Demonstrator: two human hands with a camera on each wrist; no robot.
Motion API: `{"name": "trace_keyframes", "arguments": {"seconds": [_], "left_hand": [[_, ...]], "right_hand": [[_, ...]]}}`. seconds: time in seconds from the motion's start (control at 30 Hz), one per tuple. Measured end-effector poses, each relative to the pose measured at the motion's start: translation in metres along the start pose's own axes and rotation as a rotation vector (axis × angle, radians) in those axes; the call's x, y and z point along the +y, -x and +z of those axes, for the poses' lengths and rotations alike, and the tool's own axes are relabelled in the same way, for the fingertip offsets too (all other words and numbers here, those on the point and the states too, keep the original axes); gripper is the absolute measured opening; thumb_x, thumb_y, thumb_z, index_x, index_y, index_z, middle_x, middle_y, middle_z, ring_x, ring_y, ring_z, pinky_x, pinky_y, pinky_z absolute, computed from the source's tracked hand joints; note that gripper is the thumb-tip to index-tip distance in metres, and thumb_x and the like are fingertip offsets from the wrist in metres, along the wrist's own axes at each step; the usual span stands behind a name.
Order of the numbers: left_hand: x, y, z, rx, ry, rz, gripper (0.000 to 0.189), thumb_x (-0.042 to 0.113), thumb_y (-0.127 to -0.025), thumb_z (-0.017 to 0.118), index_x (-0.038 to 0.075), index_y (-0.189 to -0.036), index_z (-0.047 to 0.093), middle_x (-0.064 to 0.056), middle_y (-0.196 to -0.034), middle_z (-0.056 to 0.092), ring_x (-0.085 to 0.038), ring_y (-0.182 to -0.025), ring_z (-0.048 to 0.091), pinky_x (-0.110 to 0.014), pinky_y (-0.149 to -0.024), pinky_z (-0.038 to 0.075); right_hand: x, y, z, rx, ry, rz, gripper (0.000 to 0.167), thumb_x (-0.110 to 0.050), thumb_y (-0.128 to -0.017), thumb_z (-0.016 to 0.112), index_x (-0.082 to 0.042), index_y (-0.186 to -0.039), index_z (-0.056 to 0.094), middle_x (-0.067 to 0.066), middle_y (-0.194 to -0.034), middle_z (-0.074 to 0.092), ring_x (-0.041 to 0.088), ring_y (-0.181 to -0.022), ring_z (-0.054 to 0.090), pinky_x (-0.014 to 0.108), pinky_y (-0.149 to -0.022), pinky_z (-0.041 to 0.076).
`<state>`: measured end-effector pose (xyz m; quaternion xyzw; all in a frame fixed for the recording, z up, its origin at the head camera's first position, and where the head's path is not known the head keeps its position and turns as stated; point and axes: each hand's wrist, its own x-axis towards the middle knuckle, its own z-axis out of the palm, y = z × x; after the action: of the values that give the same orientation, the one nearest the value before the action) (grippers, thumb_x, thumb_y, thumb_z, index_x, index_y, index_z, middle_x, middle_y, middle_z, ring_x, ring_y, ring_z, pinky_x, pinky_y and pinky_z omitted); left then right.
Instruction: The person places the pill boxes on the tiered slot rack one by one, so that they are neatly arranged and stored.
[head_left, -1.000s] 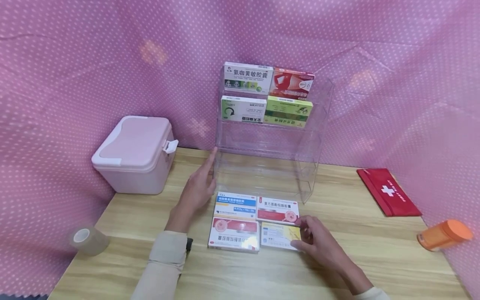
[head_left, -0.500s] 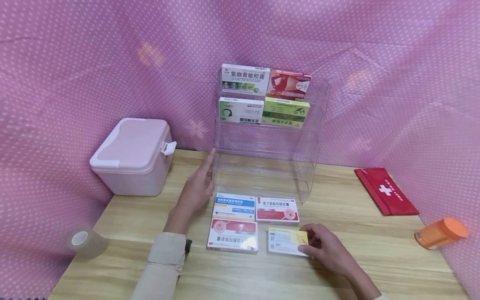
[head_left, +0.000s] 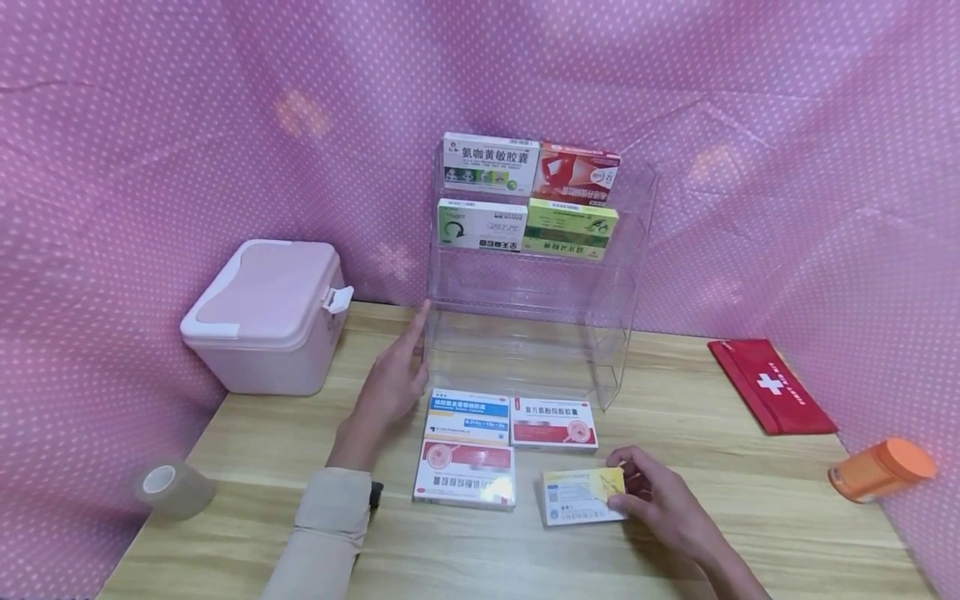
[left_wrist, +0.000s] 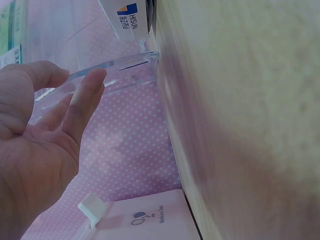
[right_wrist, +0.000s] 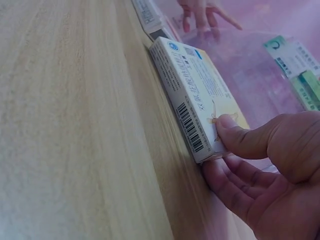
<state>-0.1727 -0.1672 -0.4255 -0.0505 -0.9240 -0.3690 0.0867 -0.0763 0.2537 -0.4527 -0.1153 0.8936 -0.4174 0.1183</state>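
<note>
My right hand pinches the right end of a white and yellow medicine box. The thumb lies on its printed face, with fingers underneath, in the right wrist view. Beside the left wall of a clear acrylic display rack, my left hand rests with fingers stretched out, touching the rack's edge. Before the rack lie a blue and white medicine box, a red and white medicine box and another red and white box. The upper tiers hold a white-green box, a red box, a white box and a green box.
A pink medicine chest stands at the left, behind a roll of tape. On the right are a red first aid pouch and an orange bottle. Pink dotted cloth hangs around the wooden table.
My right hand has drawn the white and yellow box away from the other boxes, toward the right and the near edge, lifting it slightly. The left hand stays at the rack.
</note>
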Motion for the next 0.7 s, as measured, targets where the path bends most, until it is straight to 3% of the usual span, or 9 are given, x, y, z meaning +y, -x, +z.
{"name": "trace_keyframes", "arguments": {"seconds": [0.2, 0.7], "left_hand": [[-0.0019, 0.0, 0.0009, 0.005, 0.0, 0.008, 0.113, 0.0, -0.1, 0.068, 0.058, -0.167, -0.002, -0.007, -0.178, 0.032, -0.041, -0.148, 0.054, -0.06, -0.124, 0.049], [-0.0003, 0.001, 0.0002, 0.009, 0.021, 0.025, 0.112, -0.002, -0.1, 0.067, 0.056, -0.168, -0.001, -0.007, -0.178, 0.032, -0.041, -0.154, 0.048, -0.059, -0.126, 0.046]], "right_hand": [[0.0001, 0.0002, -0.0006, 0.016, -0.011, -0.011, 0.038, -0.008, -0.092, 0.082, -0.012, -0.125, 0.064, 0.006, -0.107, 0.07, 0.01, -0.092, 0.065, 0.019, -0.079, 0.06], [-0.0031, -0.0024, -0.0079, 0.126, -0.028, -0.181, 0.042, -0.004, -0.088, 0.083, -0.008, -0.126, 0.064, 0.008, -0.102, 0.074, 0.002, -0.088, 0.068, 0.023, -0.074, 0.065]]}}
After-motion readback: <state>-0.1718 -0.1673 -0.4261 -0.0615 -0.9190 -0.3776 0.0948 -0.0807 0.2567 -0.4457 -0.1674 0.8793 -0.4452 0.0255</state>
